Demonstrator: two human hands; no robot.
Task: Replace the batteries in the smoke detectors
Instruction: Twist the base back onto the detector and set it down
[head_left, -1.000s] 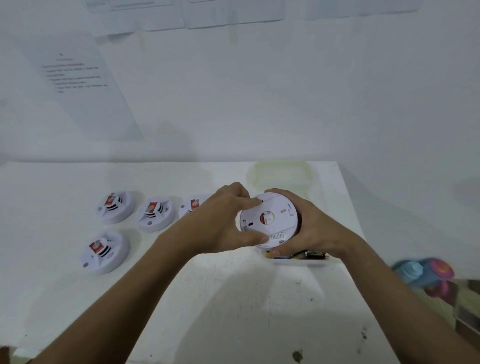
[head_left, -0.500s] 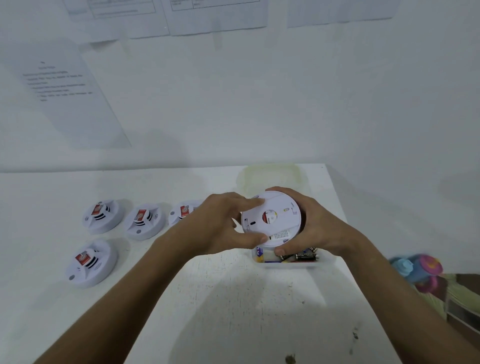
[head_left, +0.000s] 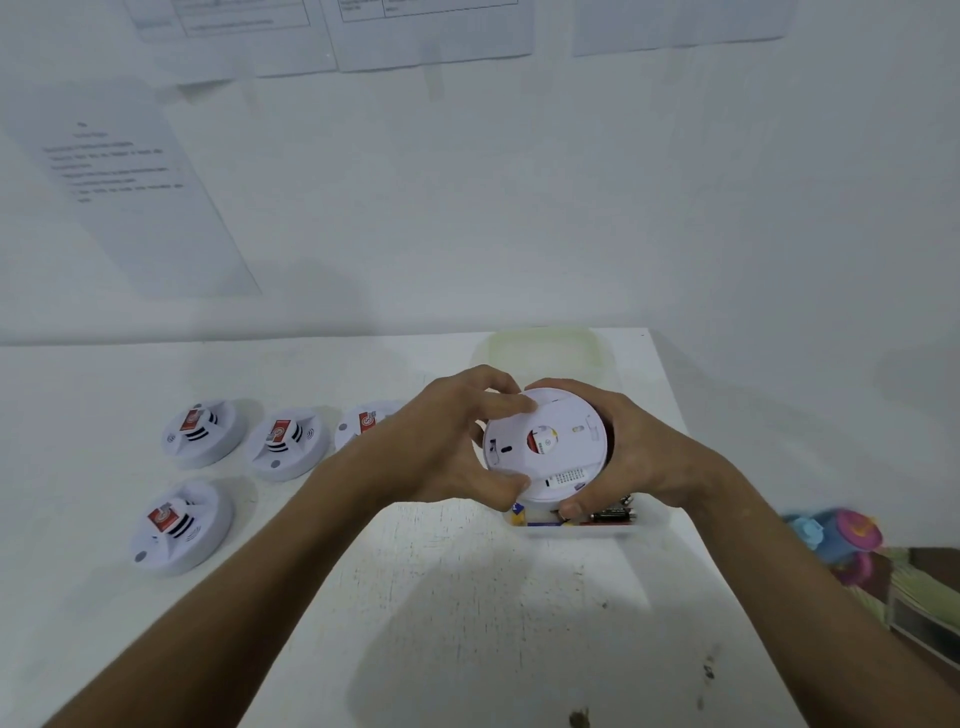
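Both hands wrapped round 1 smoke detector (head_left: 545, 447), held back-side up above the table (head_left: 467, 597): left hand (head_left: 441, 447) gripping the left rim with fingers curled over the top edge and thumb under, right hand (head_left: 639, 457) cupping the right rim. Back plate on and facing the camera, so probably being twisted open or closed; impossible to say which. Directly beneath, a shallow tray (head_left: 571, 525) of loose batteries (head_left: 613, 515), at least 2 visible, the rest hidden by the hands.

Further left on the table, 4 more detectors face up: 1 half hidden behind the left wrist (head_left: 363, 423), 2 beside it in the same row (head_left: 283, 441) (head_left: 202, 431), and 1 nearer (head_left: 176, 525). 5 detectors in all. No telling from outside which of the 4 already carry fresh batteries, so overall progress unclear.
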